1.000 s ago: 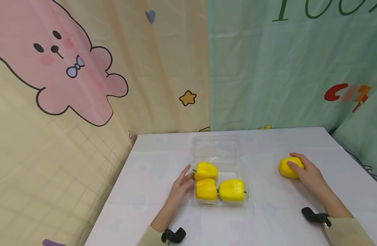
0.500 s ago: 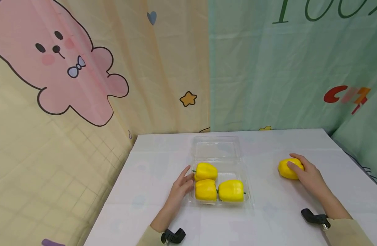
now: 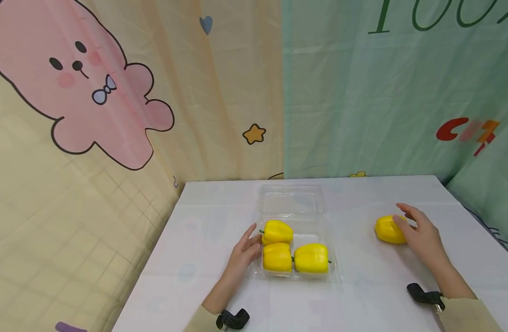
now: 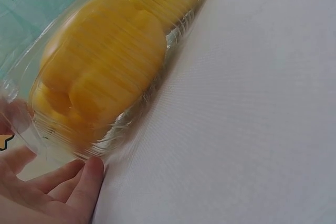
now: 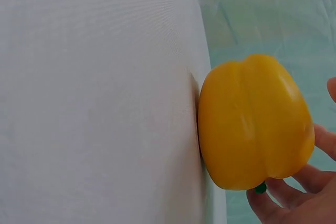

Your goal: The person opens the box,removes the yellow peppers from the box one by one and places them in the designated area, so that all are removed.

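A clear plastic clamshell box (image 3: 316,226) lies with its lid folded back. Inside are three yellow bell peppers: one at the back left (image 3: 277,232), one at the front left (image 3: 277,257) and one at the front right (image 3: 311,258). My left hand (image 3: 241,256) touches the box's left side with relaxed fingers; the left wrist view puts its fingertips (image 4: 93,167) at the lower edge of the plastic. To the right, another yellow bell pepper (image 3: 390,229) rests on the table. Beside it, my right hand (image 3: 424,237) has loosened, its thumb and fingers spread around the stem end (image 5: 261,187).
A white cloth covers the table (image 3: 187,295). Behind it hangs a printed curtain (image 3: 221,92), with a pink bear at the left and a green part at the right. Black camera mounts (image 3: 233,318) sit on both wrists.
My right hand has loosened from the lone bell pepper and drawn slightly back to the right, fingers lifting. The pepper stays on the table. My left hand keeps its place at the box.
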The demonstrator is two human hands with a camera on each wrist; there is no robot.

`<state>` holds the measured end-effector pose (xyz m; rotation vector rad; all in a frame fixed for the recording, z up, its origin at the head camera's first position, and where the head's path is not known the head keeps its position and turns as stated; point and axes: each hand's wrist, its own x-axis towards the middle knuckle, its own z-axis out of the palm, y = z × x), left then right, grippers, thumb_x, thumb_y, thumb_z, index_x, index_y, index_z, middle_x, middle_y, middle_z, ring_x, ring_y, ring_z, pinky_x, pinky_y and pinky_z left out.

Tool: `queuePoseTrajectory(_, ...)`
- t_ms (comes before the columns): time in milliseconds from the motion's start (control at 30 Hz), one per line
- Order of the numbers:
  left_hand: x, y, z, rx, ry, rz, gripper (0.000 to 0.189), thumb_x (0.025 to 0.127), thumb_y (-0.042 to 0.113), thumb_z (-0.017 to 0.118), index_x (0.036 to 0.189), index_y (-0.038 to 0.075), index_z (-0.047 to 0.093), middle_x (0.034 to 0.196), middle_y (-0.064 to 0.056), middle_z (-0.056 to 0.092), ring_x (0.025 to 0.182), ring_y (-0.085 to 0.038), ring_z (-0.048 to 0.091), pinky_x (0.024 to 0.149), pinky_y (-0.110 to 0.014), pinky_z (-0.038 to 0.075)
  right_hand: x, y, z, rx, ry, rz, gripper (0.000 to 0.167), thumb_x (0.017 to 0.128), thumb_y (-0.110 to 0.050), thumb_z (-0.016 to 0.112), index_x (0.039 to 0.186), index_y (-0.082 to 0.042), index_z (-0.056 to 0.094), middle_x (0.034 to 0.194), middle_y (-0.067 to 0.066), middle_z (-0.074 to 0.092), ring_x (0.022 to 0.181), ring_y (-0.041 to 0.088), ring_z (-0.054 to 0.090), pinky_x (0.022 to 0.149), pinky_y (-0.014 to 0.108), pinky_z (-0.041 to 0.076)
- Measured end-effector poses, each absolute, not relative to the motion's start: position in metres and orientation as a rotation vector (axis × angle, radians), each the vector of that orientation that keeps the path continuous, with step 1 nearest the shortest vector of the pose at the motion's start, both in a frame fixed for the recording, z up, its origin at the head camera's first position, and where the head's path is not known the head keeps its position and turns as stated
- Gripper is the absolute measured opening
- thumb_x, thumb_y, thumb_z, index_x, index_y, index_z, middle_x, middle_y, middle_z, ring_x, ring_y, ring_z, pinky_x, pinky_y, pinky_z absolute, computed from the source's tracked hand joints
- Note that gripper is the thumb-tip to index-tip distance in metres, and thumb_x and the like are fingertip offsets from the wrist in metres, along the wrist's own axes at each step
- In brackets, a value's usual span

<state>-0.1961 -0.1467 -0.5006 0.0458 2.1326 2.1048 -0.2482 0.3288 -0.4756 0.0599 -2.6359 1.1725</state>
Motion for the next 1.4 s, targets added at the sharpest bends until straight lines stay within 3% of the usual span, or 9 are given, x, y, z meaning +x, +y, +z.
queuePoseTrajectory(300, -0.197, -0.145, -0.501, 0.048, 2.138, 2.087, 0.059, 0.104, 0.023, 0.053, 0.159, 0.031, 0.031, 0.153, -0.013, 0.045, 0.138, -0.029, 0.046, 0.109, -0.044, 0.043, -0.241, 0.326, -0.470, 0.054, -2.569, 1.141, 0.056, 0.106, -0.038, 0.048, 0.155, -0.011, 0.039, 0.154, 0.022, 0.039, 0.133, 0.047, 0.037, 0.110, 0.052, 0.038)
queuePoseTrajectory(400, -0.198, -0.147, -0.501, 0.047, 2.157, 2.075, 0.059, 0.105, 0.023, 0.053, 0.159, 0.031, 0.031, 0.154, -0.013, 0.045, 0.138, -0.029, 0.046, 0.109, -0.043, 0.042, -0.241, 0.320, -0.465, 0.094, -2.512, 1.126, 0.054, 0.105, -0.035, 0.052, 0.153, -0.013, 0.043, 0.150, 0.020, 0.043, 0.132, 0.043, 0.040, 0.110, 0.028, 0.039)
queuePoseTrajectory(467, -0.198, -0.147, -0.502, 0.038, 2.163, 2.074, 0.059, 0.105, 0.024, 0.053, 0.159, 0.032, 0.031, 0.153, -0.013, 0.045, 0.137, -0.029, 0.046, 0.109, -0.043, 0.042, -0.240, 0.315, -0.462, 0.139, -2.472, 1.112, 0.051, 0.104, -0.032, 0.056, 0.151, -0.013, 0.046, 0.147, 0.018, 0.046, 0.131, 0.041, 0.041, 0.103, 0.009, 0.035)
queuePoseTrajectory(533, -0.198, -0.147, -0.503, 0.036, 2.164, 2.075, 0.059, 0.105, 0.024, 0.053, 0.158, 0.033, 0.031, 0.153, -0.012, 0.045, 0.137, -0.028, 0.047, 0.109, -0.043, 0.042, -0.238, 0.309, -0.461, 0.184, -2.442, 1.093, 0.049, 0.103, -0.029, 0.058, 0.149, -0.013, 0.049, 0.145, 0.017, 0.047, 0.130, 0.039, 0.042, 0.097, 0.001, 0.027)
queuePoseTrajectory(733, -0.198, -0.147, -0.503, 0.038, 2.145, 2.092, 0.058, 0.105, 0.024, 0.053, 0.159, 0.032, 0.031, 0.153, -0.013, 0.045, 0.137, -0.029, 0.046, 0.109, -0.043, 0.043, -0.234, 0.294, -0.457, 0.288, -2.379, 1.007, 0.045, 0.099, -0.018, 0.065, 0.142, -0.013, 0.056, 0.142, 0.015, 0.050, 0.129, 0.038, 0.043, 0.111, 0.016, 0.021)
queuePoseTrajectory(933, -0.197, -0.147, -0.502, 0.033, 2.149, 2.083, 0.059, 0.105, 0.024, 0.053, 0.159, 0.032, 0.031, 0.153, -0.013, 0.045, 0.136, -0.028, 0.047, 0.109, -0.043, 0.043, -0.232, 0.281, -0.460, 0.410, -2.304, 0.990, 0.046, 0.092, -0.008, 0.072, 0.136, -0.011, 0.061, 0.138, 0.013, 0.054, 0.125, 0.036, 0.046, 0.105, 0.007, 0.019)
queuePoseTrajectory(1400, -0.198, -0.147, -0.501, 0.037, 2.151, 2.082, 0.059, 0.105, 0.023, 0.052, 0.159, 0.031, 0.031, 0.153, -0.013, 0.045, 0.137, -0.029, 0.047, 0.109, -0.043, 0.043, -0.229, 0.260, -0.464, 0.515, -2.305, 1.004, 0.049, 0.089, -0.005, 0.075, 0.136, -0.012, 0.062, 0.136, 0.010, 0.057, 0.124, 0.030, 0.048, 0.104, 0.007, 0.023)
